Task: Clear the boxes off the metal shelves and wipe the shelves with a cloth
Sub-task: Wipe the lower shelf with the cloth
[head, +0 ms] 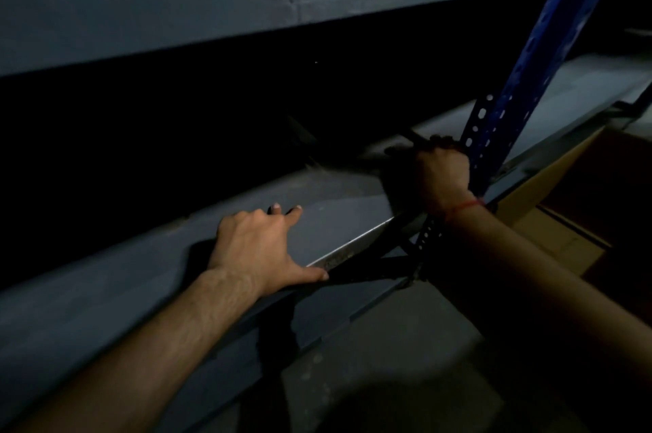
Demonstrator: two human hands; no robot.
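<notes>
Pretty dim here, but the left hand (255,245) lies flat on the front lip of the shelf (106,274), fingers (294,212) spread and loose, gripping nothing. Further in, the right hand (442,173) has its fingers clenched round a dark cloth (395,168) on that same shelf, just beside the blue post (501,115). A box (557,242) sits lower down past the post, and the upper shelf (141,9) runs overhead.

Counts per kind:
2 hands: left hand (257,249), right hand (441,171). 2 shelves: lower shelf (335,217) under both hands, upper shelf (141,9) above them. 1 blue perforated post (504,111) just right of the right hand. 1 dark cloth (397,169) in the right hand. 1 cardboard box (550,217) below-right of it.
</notes>
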